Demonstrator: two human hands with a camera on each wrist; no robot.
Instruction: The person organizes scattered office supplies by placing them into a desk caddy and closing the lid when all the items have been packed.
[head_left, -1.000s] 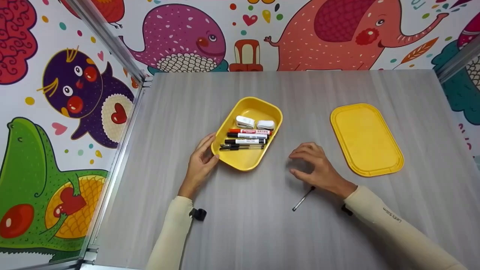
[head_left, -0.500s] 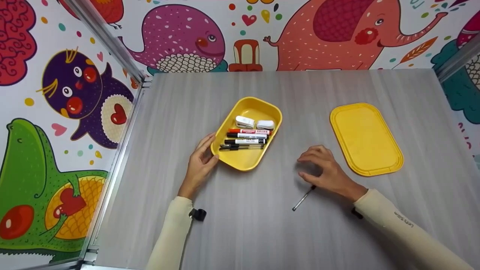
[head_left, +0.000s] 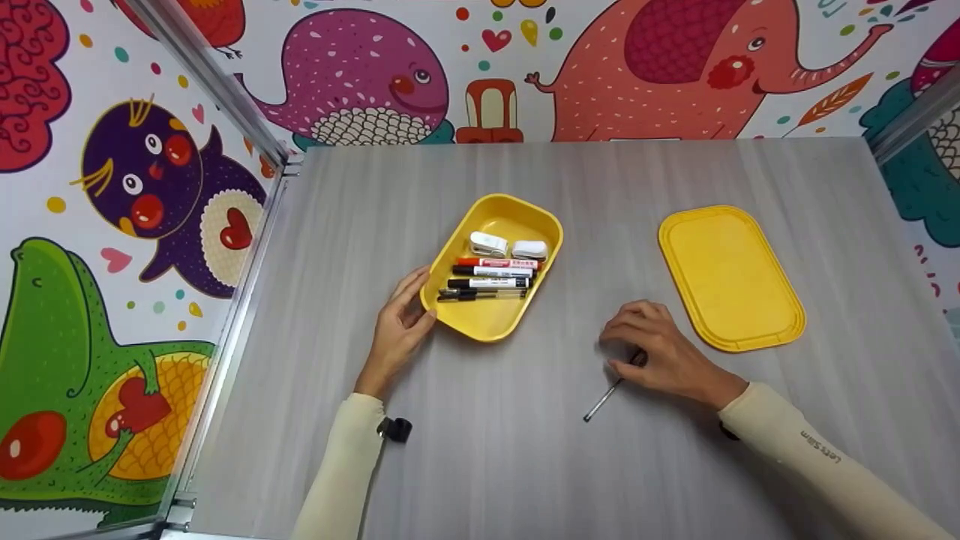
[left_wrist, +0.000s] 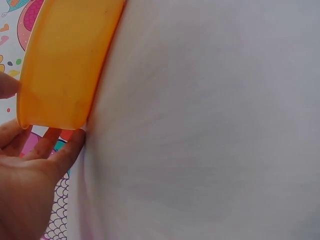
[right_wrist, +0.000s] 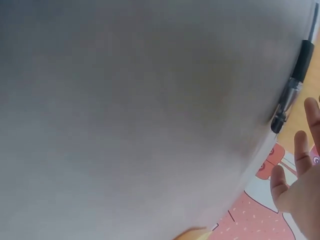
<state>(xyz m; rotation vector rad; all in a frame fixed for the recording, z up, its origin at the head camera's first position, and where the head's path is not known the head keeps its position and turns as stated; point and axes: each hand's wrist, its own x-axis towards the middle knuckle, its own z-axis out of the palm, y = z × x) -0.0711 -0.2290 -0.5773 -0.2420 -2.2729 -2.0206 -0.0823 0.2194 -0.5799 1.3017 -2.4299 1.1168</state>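
My left hand [head_left: 397,337] holds the left corner of an open yellow plastic box [head_left: 489,324], thumb on the near side and fingers on the far side. The left wrist view shows those fingers against the end of the box [left_wrist: 70,65]. Over the cap end of a clear-barrelled gel pen [head_left: 604,401] is my right hand [head_left: 664,352], its fingers curved and spread from the thumb. The right wrist view has the pen [right_wrist: 300,67] lying on the table, apart from the visible fingers. Inside the box lie a red marker [head_left: 499,263], black markers [head_left: 489,283] and black pens [head_left: 480,295].
Two small white staplers [head_left: 489,244] are at the far end of the box. A yellow lid [head_left: 731,277] lies flat to the right, beyond my right hand. Cartoon-printed walls [head_left: 367,75] bound the wood-grain table [head_left: 375,202] at the back and sides.
My right hand has shifted right and slightly nearer, now covering more of the pen's cap end. The left hand and the box have stayed in place.
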